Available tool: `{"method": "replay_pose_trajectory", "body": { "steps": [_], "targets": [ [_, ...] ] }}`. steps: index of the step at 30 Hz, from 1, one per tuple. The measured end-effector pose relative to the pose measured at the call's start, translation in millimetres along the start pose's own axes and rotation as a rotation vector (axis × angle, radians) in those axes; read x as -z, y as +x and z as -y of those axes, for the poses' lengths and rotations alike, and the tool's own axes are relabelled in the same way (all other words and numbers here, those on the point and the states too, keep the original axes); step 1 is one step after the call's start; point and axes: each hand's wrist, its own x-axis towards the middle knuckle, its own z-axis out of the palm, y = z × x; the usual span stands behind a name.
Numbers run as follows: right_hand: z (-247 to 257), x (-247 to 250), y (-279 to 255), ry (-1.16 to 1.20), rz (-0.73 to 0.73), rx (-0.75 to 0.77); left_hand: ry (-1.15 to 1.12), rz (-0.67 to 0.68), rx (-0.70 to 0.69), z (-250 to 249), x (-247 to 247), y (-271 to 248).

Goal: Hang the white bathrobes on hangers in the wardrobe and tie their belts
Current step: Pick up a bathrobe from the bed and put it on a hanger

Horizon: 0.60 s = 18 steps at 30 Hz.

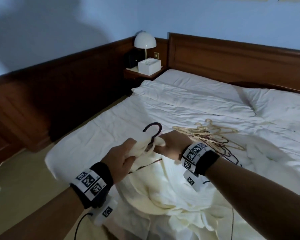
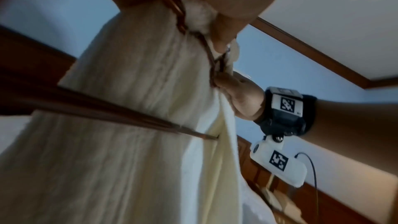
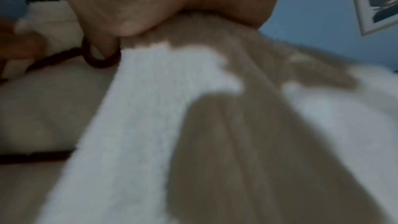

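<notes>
Bunching bathrobe (image 1: 142, 151) under both grips

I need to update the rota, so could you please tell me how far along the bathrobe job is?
Done: nothing hung yet. In hand: both hands, left hand and right hand, hold one bathrobe at a dark hanger. Left: wardrobe, belt; spare hangers lie on the bed.

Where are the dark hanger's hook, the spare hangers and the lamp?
dark hanger (image 1: 154, 128), head view, on its hook's curve.
spare hangers (image 1: 213, 134), head view, middle of the pile.
lamp (image 1: 145, 40), head view, on its white dome.
</notes>
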Motion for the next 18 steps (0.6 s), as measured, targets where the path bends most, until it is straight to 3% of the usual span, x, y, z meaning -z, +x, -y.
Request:
{"method": "replay_pose_trajectory", "body": {
  "steps": [4,8,12,15,18],
  "targets": [
    [7.9,31.5,9.3,-0.14,-0.083,0.142,-0.055,-0.05,0.2,8.1,18.4,-9.4],
    [51.6,64.1,27.6,-0.422,-0.154,0.296,0.129,-0.063,0.5,38.7,35.8,-26.4],
    [113.8,89.6,66.9,-0.613,-0.256,0.413,0.289,-0.156,0.737,81.4,67.7,-32.7],
    [166.0,102.6,104.5,-0.661,-0.316,0.447,0.414,-0.242,0.801,127.3,127.0,-31.8],
    [232.1,109.5,145.9,-0.666,-0.377,0.442,0.491,-0.343,0.82,168.7,216.5,-31.7]
  ]
}}
